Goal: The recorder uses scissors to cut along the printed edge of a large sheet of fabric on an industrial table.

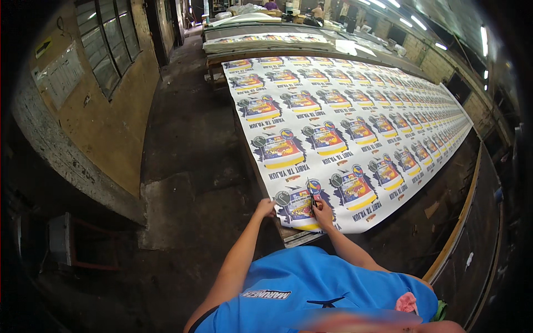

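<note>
Head view, lower centre: the left hand [266, 208] pinches the edge of a long, white, colourfully printed sheet [355, 114]; the right hand [323, 214] grips a slim dark tool [313, 203]. No cut shows; most work apparently remains.

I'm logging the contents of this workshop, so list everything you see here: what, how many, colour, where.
Printed sheet: one, white with multicoloured prints, centre to right
Scissors-like tool: one, dark, over the sheet's near end
Long table: one, brownish-grey edge, under the sheet
Sheet stack: one, whitish, beyond the printed sheet
Window: one, dark frame, left wall
Notice: one, pale, left wall
Ceiling lights: several, white, upper right
People: at least two, one in purple, far end
Pink cloth: one, lower right, against the shirt
Shirt: one, blue, bottom
Left hand: one, bare, at the sheet's left edge
Right hand: one, bare, holding the tool
</note>
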